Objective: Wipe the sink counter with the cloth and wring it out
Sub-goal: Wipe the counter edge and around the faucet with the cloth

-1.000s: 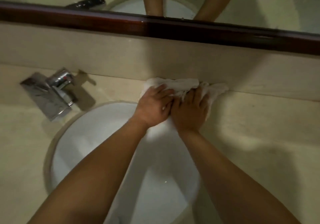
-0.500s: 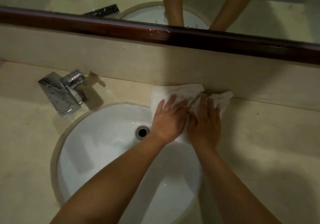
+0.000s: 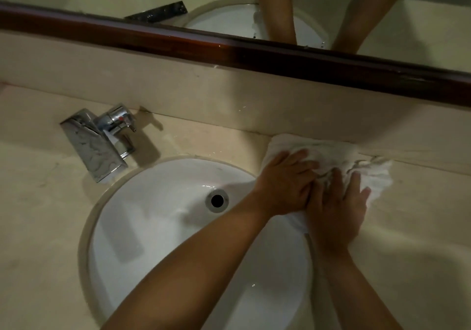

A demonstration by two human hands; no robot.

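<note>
Across the whole view spreads the cream sink counter, its white oval sink set at seven o'clock, with the dark wood-framed mirror running along twelve o'clock. At nine o'clock from the hands stands the chrome faucet. Bunched at two o'clock of the basin, against the backsplash, lies the white cloth, with the left hand and right hand side by side pressing flat on it, fingers straight and slightly spread.
</note>
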